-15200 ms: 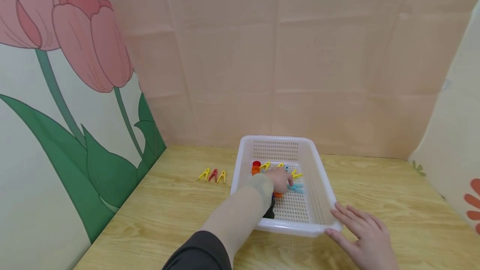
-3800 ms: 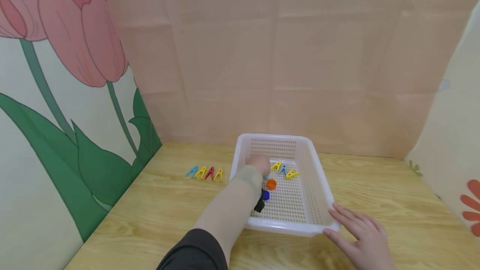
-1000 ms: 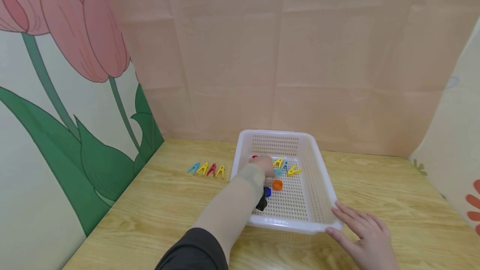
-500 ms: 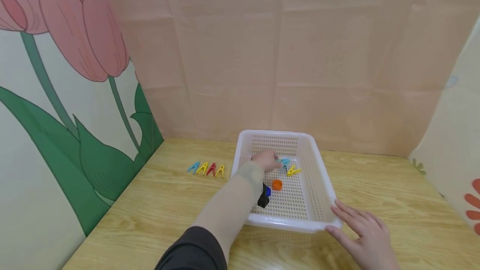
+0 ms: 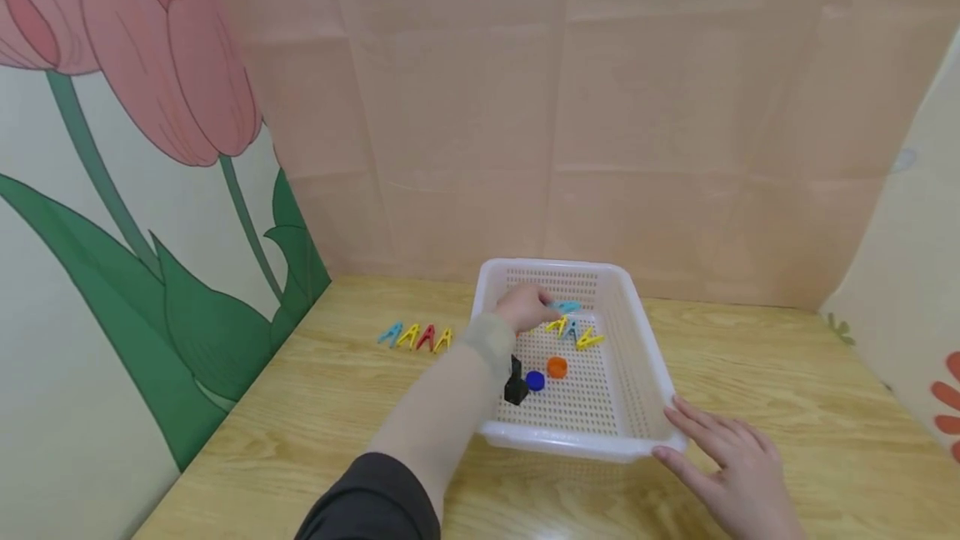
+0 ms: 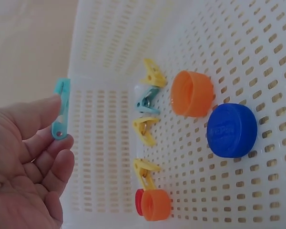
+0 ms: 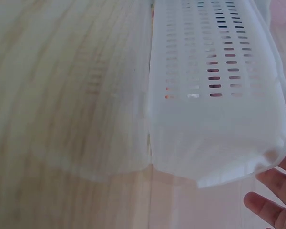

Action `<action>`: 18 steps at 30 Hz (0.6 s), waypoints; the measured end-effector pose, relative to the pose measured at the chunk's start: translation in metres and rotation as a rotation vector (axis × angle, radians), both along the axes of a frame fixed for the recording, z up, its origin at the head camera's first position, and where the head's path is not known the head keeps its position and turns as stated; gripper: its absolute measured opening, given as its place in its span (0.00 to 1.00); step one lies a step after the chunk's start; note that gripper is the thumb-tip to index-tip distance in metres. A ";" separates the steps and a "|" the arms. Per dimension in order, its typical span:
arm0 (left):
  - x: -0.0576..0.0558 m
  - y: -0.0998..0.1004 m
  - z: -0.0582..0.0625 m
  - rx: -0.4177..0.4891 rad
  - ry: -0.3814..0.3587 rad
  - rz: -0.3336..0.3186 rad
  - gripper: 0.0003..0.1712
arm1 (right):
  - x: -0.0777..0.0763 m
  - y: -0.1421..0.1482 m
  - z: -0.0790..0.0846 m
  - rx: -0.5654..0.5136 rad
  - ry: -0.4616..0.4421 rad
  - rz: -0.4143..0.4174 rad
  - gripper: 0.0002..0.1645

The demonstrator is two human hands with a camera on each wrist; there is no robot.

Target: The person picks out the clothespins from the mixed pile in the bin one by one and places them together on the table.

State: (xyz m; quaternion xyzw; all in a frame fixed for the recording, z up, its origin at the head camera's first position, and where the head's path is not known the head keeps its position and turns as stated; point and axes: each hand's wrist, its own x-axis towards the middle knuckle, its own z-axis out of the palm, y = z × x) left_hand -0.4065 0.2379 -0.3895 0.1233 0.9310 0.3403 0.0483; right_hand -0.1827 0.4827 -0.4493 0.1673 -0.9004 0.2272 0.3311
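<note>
- The back wall (image 5: 555, 107) is a pinkish-brown sheet with fold lines, and big pink tulips (image 5: 161, 65) are painted on the left wall.
- The left hand (image 5: 525, 307) pinches a light blue clip (image 6: 61, 109) between its thumb and a finger. The other fingers curl loosely.
- That clip is held up over the far part of the white basket (image 5: 577, 442).
- Under it, a row of clips lies on the basket floor. From right to left they are a yellow clip (image 5: 588, 339), a darker blue clip (image 5: 572, 330), another yellow clip (image 5: 557, 326) and a third yellow clip (image 6: 145, 172) (the hand mostly hides that one from above).
- At the left end of the row, a small orange cap (image 6: 156, 205) is right beside a red cap (image 6: 139, 202).
- Nearer, there is a bigger-looking orange cap (image 5: 557, 367) with a dark blue cap (image 5: 535, 381) just to its left.
- The right hand (image 5: 731, 469) touches the basket's near right corner, fingers straight and thumb spread apart.
- On the wooden table (image 5: 300, 440), left of the basket, four clips stand in a line: blue (image 5: 390, 334), yellow (image 5: 408, 336), red (image 5: 426, 337), yellow (image 5: 444, 341).
- A black sleeve (image 5: 375, 498) covers part of the left arm.
</note>
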 end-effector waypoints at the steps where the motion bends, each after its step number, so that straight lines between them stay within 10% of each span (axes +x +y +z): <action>1: 0.002 -0.001 0.002 0.020 -0.008 0.002 0.14 | 0.000 0.000 0.000 -0.001 -0.004 -0.001 0.33; 18: 0.015 -0.038 0.027 0.208 -0.057 0.036 0.18 | 0.007 -0.003 0.001 0.000 0.004 -0.007 0.32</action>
